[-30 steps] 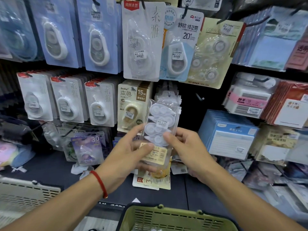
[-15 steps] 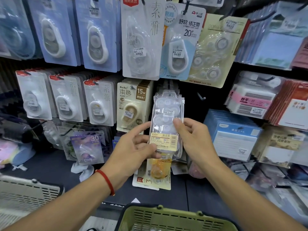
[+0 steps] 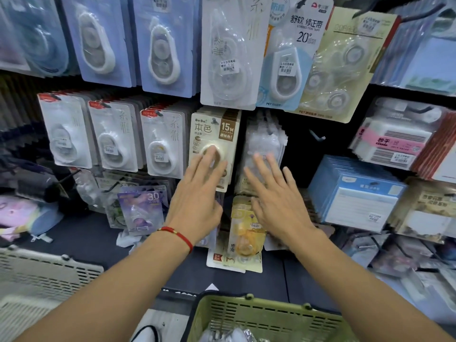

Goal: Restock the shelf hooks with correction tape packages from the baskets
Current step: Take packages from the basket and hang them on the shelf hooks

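A stack of clear bagged correction tape packages [image 3: 265,144] hangs on a shelf hook in the middle row, blurred. My right hand [image 3: 274,198] is spread flat just below and in front of that stack, holding nothing. My left hand [image 3: 199,193] is also flat with fingers apart, its fingertips over the beige "15M" correction tape card [image 3: 213,134] to the left. A green basket [image 3: 259,314] sits at the bottom with some clear packages showing inside it.
White tape cards [image 3: 111,139] hang left of the beige card, and blue and white ones [image 3: 162,43] fill the row above. A bare hook [image 3: 317,137] sticks out right of the clear stack. Yellow packs [image 3: 246,233] hang lower down. A grey basket [image 3: 44,275] stands at the left.
Both hands held one clear package and lifted it to the hook. Now it hangs with the stack, and both hands have let go and opened flat.
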